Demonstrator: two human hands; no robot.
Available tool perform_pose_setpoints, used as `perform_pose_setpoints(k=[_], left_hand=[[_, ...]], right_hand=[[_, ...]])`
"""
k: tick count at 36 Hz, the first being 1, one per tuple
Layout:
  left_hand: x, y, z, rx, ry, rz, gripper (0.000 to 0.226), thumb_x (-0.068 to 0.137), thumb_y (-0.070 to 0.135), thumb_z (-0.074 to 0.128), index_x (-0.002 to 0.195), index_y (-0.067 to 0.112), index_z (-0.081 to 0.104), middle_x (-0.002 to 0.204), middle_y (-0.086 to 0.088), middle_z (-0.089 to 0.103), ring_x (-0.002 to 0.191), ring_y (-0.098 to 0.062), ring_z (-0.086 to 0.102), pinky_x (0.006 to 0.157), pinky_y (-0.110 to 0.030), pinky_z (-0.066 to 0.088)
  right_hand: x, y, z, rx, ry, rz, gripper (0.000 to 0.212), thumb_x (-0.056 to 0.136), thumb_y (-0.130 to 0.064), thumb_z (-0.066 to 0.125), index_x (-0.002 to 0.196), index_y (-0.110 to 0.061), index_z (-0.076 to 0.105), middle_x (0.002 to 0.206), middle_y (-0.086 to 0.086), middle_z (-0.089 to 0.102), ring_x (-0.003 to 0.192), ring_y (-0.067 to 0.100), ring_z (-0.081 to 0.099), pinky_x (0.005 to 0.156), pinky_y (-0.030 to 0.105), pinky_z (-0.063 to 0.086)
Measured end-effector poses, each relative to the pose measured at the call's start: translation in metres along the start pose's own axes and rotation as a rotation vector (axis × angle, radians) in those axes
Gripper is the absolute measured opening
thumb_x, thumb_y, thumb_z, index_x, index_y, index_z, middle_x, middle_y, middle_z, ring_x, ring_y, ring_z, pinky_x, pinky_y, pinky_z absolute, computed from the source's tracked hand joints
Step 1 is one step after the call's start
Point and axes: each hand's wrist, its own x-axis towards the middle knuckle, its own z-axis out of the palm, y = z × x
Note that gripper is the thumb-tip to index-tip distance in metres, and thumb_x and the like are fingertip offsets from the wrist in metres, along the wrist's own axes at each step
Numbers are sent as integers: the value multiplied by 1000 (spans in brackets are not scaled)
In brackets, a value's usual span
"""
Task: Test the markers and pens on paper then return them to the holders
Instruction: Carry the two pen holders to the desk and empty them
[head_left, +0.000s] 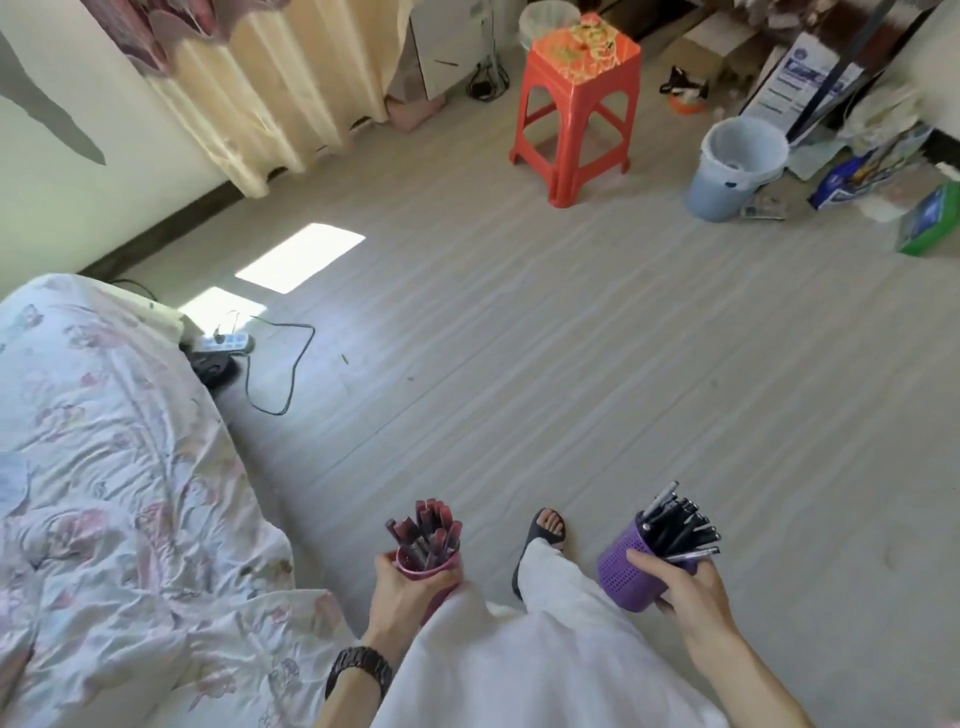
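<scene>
- One bed (104, 467) lies along the left edge of the floor (571, 364); one red stool (576, 104) stands near its far edge.
- Two holders are carried above the floor: the right hand (685, 587) wraps the purple holder (631, 577), and the left hand (400, 587) wraps the pink holder (436, 571).
- Perhaps a dozen black pens (675, 525) stand in the purple one, and roughly ten red markers (431, 530) in the pink.

A pink holder (434, 577) carries dark red markers (431, 532), a perforated purple holder (631, 571) black pens (675, 527).
</scene>
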Motion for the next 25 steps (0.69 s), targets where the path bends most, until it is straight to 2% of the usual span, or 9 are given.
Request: perform_pose_setpoints(k=[4, 5, 7, 9, 12, 15, 18, 21, 25], left_hand=[[29, 72, 27, 19, -60, 47, 101, 40, 39, 99, 118, -6, 53, 103, -19, 72, 91, -32, 72, 79, -44, 59], [34, 90, 34, 24, -61, 56, 99, 41, 39, 98, 118, -4, 51, 104, -18, 71, 92, -30, 72, 79, -42, 58], [41, 124, 49, 15, -52, 68, 96, 40, 40, 96, 117, 8, 48, 104, -10, 71, 89, -20, 72, 76, -32, 57], [54, 157, 66, -19, -64, 80, 88, 37, 39, 95, 109, 17, 48, 102, -6, 69, 78, -10, 72, 62, -17, 55], [76, 194, 89, -21, -73, 99, 83, 44, 31, 96, 108, 18, 45, 102, -3, 65, 83, -9, 68, 53, -8, 48], [104, 230, 107, -14, -92, 82, 79, 58, 18, 98, 116, 10, 45, 106, -7, 65, 91, -13, 67, 60, -15, 52], [139, 269, 122, -5, -101, 78, 85, 51, 20, 97, 118, 5, 47, 107, -13, 66, 94, -21, 68, 71, -27, 54], [174, 314, 133, 7, -133, 87, 89, 46, 27, 96, 119, -2, 52, 105, -17, 70, 92, -27, 72, 72, -32, 57], [219, 382, 147, 51, -143, 105, 90, 38, 36, 96, 110, -4, 58, 95, -19, 74, 82, -28, 75, 65, -33, 58]], right_hand=[[39, -75, 19, -53, -63, -51, 55, 71, -1, 86, 118, -14, 61, 113, 7, 73, 94, 18, 67, 72, 33, 50], [48, -94, 24, -58, -64, -64, 54, 71, -1, 86, 117, -14, 60, 112, 8, 72, 92, 17, 67, 71, 32, 50], [64, -129, 33, -51, -65, -105, 53, 72, 1, 85, 116, -14, 60, 112, 9, 72, 94, 20, 67, 75, 33, 50], [81, -163, 43, -46, -73, -142, 51, 71, 0, 86, 113, -15, 61, 112, 8, 73, 99, 23, 67, 83, 36, 50], [101, -201, 53, -24, -86, -170, 49, 71, -2, 86, 111, -17, 61, 109, 5, 74, 93, 22, 68, 80, 36, 50], [122, -231, 63, 13, -94, -158, 52, 73, -1, 85, 117, -17, 62, 110, 3, 74, 96, 20, 69, 77, 35, 53], [146, -253, 71, 15, -72, -136, 53, 72, -1, 85, 117, -16, 62, 112, 6, 74, 104, 26, 68, 89, 45, 53], [169, -274, 80, 6, -27, -92, 52, 70, -2, 87, 115, -14, 63, 112, 8, 74, 107, 30, 68, 94, 51, 52], [197, -309, 89, 24, 67, -28, 50, 70, 1, 86, 111, -12, 63, 110, 9, 73, 105, 29, 67, 92, 46, 51]])
